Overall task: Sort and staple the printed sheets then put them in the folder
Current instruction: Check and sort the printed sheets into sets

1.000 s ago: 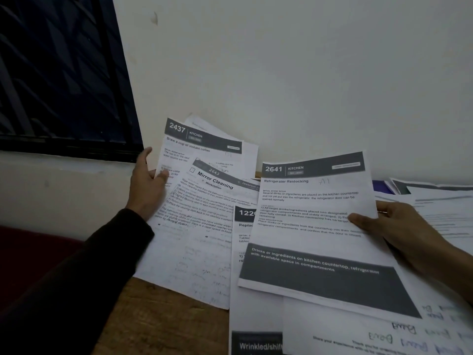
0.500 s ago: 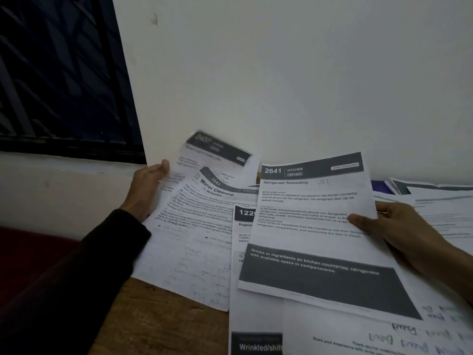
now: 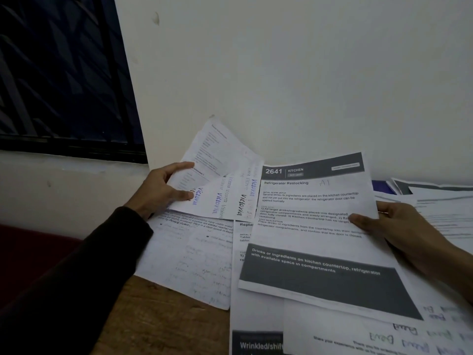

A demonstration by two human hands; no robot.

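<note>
Holding "2641" sheet (image 3: 311,226) — right hand (image 3: 399,226); left hand (image 3: 160,189) pinching handwritten sheets (image 3: 225,190).

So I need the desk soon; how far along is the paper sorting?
Early. Nothing looks stapled or filed. Right hand holds the printed 2641 "Refrigerator Restocking" sheet; left hand lifts handwritten white pages. Loose sheets still cover the wooden table.
</note>
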